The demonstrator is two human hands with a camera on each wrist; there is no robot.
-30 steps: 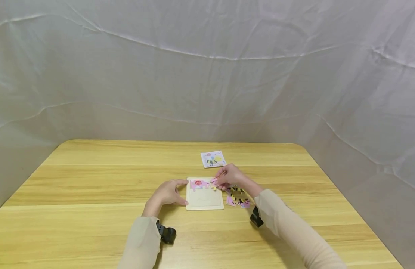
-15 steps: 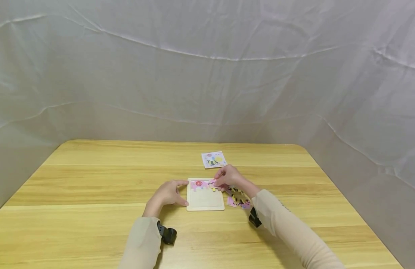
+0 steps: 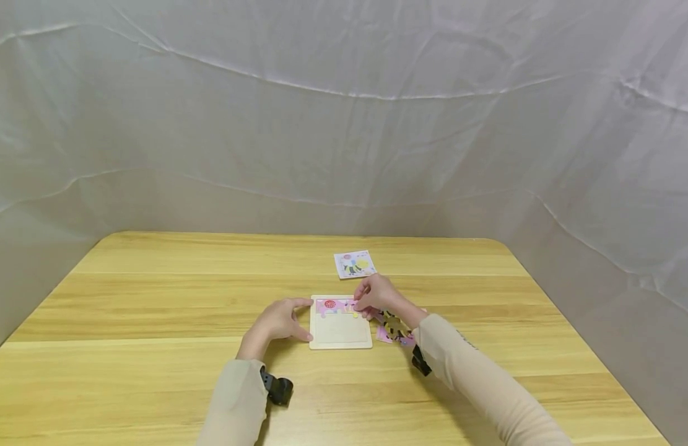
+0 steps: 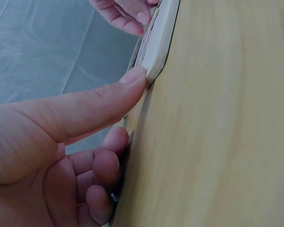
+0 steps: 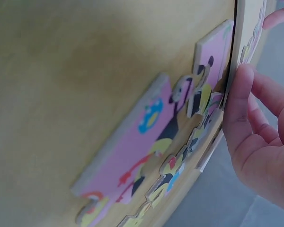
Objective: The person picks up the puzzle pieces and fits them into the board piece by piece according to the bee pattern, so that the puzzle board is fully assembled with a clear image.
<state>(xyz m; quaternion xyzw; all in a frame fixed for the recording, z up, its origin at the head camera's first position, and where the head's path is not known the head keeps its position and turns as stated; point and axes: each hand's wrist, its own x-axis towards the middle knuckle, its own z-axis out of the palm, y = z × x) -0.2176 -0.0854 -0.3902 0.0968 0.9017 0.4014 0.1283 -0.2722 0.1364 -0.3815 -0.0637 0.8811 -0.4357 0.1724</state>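
A pale wooden puzzle tray [image 3: 340, 340] lies on the table, with pink puzzle pieces [image 3: 328, 305] along its far side, one bearing a red round shape. My left hand [image 3: 275, 320] touches the tray's left edge, thumb and a finger spread at its near and far corners. In the left wrist view the thumb tip [image 4: 135, 74] lies right against the tray's corner. My right hand [image 3: 377, 293] pinches a pink puzzle piece at the tray's far right corner; the fingers mostly hide it. In the right wrist view the thumb [image 5: 241, 94] is at the tray's edge.
Loose pink, yellow and black puzzle pieces [image 5: 132, 137] lie right of the tray, partly under my right forearm. A picture card with a bee [image 3: 355, 264] lies beyond the tray. A grey cloth [image 3: 344, 142] hangs behind the wooden table [image 3: 210, 279].
My right hand has shifted slightly, and the piece under its fingers has settled closer in line with the pink pieces along the tray's far side. My left hand keeps its place.
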